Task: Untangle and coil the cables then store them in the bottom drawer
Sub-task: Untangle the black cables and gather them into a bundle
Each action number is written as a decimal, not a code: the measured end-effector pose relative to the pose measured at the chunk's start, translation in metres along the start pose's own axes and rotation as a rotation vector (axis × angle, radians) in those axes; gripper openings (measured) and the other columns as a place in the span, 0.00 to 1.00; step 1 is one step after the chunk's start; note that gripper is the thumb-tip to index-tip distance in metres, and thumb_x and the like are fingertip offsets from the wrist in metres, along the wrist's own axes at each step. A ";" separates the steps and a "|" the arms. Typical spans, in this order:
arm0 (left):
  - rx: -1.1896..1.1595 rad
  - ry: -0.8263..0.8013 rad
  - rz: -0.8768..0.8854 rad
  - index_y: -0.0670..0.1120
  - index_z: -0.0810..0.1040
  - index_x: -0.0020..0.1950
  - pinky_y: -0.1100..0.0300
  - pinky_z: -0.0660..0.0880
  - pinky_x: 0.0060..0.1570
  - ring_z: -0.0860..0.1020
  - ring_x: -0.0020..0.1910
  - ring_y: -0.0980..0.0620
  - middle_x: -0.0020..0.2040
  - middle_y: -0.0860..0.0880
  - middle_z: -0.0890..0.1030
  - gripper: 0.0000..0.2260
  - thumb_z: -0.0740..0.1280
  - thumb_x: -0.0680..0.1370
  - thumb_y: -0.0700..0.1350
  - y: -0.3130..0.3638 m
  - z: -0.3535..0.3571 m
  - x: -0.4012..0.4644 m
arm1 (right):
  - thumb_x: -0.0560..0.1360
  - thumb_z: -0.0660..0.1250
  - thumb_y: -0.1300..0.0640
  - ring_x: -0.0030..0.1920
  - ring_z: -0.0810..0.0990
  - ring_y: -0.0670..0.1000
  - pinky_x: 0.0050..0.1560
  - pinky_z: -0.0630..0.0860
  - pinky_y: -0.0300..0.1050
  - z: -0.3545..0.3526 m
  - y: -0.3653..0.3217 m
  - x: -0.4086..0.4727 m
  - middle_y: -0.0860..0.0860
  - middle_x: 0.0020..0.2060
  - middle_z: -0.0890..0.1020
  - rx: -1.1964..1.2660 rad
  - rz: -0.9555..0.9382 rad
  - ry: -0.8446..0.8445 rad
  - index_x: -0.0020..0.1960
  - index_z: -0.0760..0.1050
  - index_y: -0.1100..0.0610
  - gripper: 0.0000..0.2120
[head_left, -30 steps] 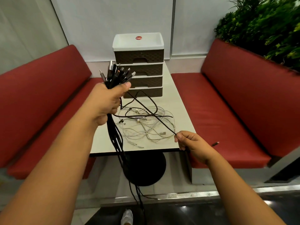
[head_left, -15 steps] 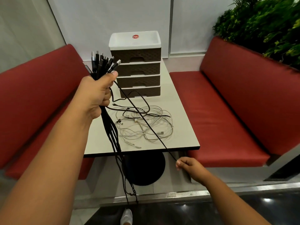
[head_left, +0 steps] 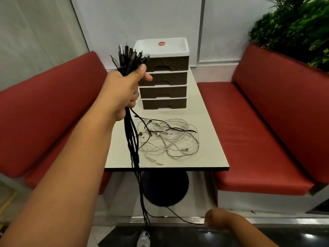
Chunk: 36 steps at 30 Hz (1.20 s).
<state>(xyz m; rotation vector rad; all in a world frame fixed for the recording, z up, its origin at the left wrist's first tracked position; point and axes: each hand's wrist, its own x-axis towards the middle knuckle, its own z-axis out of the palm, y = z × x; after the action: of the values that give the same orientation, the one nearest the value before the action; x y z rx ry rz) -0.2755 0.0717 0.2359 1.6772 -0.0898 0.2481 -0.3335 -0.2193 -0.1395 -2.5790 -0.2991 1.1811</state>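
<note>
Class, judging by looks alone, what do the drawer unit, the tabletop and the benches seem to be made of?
Drawer unit: probably moulded plastic, a smooth white frame with brown fronts pressed in a woven pattern.
Tabletop: likely laminate, a flat pale surface with a dark edge band.
Benches: probably vinyl or faux leather, smooth red padding with a slight sheen.

Two red benches [head_left: 277, 125] flank a white table [head_left: 210, 139] — pale wall [head_left: 142, 18], green plant [head_left: 293, 27].
</note>
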 end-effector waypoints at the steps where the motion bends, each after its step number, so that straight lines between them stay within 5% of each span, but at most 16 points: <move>1: -0.028 -0.016 -0.006 0.46 0.79 0.44 0.65 0.51 0.23 0.53 0.22 0.56 0.23 0.54 0.58 0.12 0.63 0.81 0.52 0.004 0.001 -0.001 | 0.78 0.63 0.53 0.57 0.78 0.55 0.52 0.71 0.42 -0.004 -0.006 -0.002 0.55 0.56 0.81 -0.025 0.015 -0.045 0.57 0.79 0.57 0.12; 4: -0.096 -0.070 -0.036 0.46 0.77 0.43 0.66 0.51 0.22 0.53 0.21 0.57 0.22 0.55 0.58 0.13 0.62 0.82 0.52 0.014 0.007 -0.005 | 0.80 0.63 0.49 0.51 0.78 0.51 0.48 0.70 0.41 -0.046 -0.042 -0.017 0.49 0.47 0.80 0.046 -0.086 0.108 0.46 0.75 0.49 0.06; 7: -0.168 -0.116 -0.071 0.47 0.73 0.38 0.67 0.49 0.23 0.53 0.21 0.58 0.22 0.55 0.57 0.15 0.62 0.82 0.52 0.020 0.016 -0.008 | 0.79 0.62 0.45 0.44 0.80 0.46 0.53 0.77 0.51 -0.109 -0.107 -0.054 0.46 0.41 0.81 0.496 -0.347 0.635 0.44 0.76 0.46 0.09; 9: -0.230 -0.147 -0.118 0.49 0.68 0.33 0.68 0.49 0.22 0.52 0.20 0.58 0.22 0.55 0.56 0.17 0.62 0.81 0.52 0.021 0.026 -0.008 | 0.77 0.61 0.39 0.50 0.81 0.48 0.56 0.78 0.50 -0.146 -0.157 -0.101 0.47 0.46 0.83 0.813 -0.637 0.837 0.51 0.78 0.47 0.14; 12: -0.330 -0.194 -0.173 0.51 0.61 0.30 0.67 0.47 0.22 0.51 0.20 0.58 0.22 0.55 0.55 0.21 0.63 0.80 0.51 0.022 0.043 -0.010 | 0.76 0.69 0.49 0.55 0.81 0.47 0.57 0.77 0.44 -0.173 -0.214 -0.146 0.45 0.52 0.82 0.861 -0.950 0.715 0.59 0.74 0.49 0.14; 15: -0.376 -0.205 -0.170 0.52 0.57 0.28 0.65 0.46 0.23 0.50 0.21 0.56 0.22 0.55 0.54 0.22 0.64 0.79 0.47 0.024 0.052 -0.011 | 0.74 0.73 0.54 0.33 0.81 0.54 0.41 0.78 0.53 -0.169 -0.240 -0.140 0.51 0.34 0.79 0.897 -0.899 0.665 0.48 0.72 0.54 0.10; 18: -0.454 -0.168 -0.166 0.53 0.57 0.27 0.65 0.46 0.23 0.49 0.21 0.56 0.22 0.54 0.53 0.23 0.63 0.78 0.45 0.021 0.048 -0.010 | 0.75 0.72 0.54 0.22 0.69 0.50 0.28 0.72 0.43 -0.156 -0.236 -0.119 0.54 0.25 0.70 1.031 -0.811 0.662 0.39 0.67 0.60 0.16; 28: -0.634 -0.032 -0.043 0.52 0.55 0.26 0.68 0.49 0.19 0.49 0.19 0.57 0.20 0.55 0.53 0.23 0.61 0.78 0.46 0.037 -0.008 0.012 | 0.72 0.64 0.34 0.29 0.69 0.46 0.37 0.67 0.45 -0.061 -0.176 -0.035 0.45 0.27 0.67 0.795 -0.435 0.456 0.32 0.65 0.49 0.21; 32: -0.643 -0.001 -0.086 0.52 0.55 0.27 0.68 0.50 0.17 0.50 0.19 0.57 0.20 0.55 0.53 0.22 0.61 0.78 0.47 0.020 -0.020 0.022 | 0.77 0.62 0.39 0.35 0.75 0.48 0.43 0.73 0.46 -0.058 -0.172 -0.023 0.44 0.30 0.72 0.651 -0.347 0.353 0.35 0.69 0.49 0.17; 36: -0.626 -0.018 -0.119 0.52 0.54 0.28 0.69 0.49 0.18 0.50 0.18 0.57 0.20 0.55 0.53 0.23 0.61 0.79 0.50 0.004 -0.032 0.036 | 0.76 0.67 0.48 0.54 0.78 0.50 0.58 0.75 0.48 -0.066 -0.158 -0.010 0.51 0.51 0.79 0.246 -0.331 0.230 0.52 0.74 0.51 0.09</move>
<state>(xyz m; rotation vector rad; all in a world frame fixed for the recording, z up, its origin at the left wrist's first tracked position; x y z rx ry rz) -0.2450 0.1058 0.2505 1.0574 -0.0709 0.0977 -0.3002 -0.0859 -0.0369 -2.3084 -0.4748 0.7475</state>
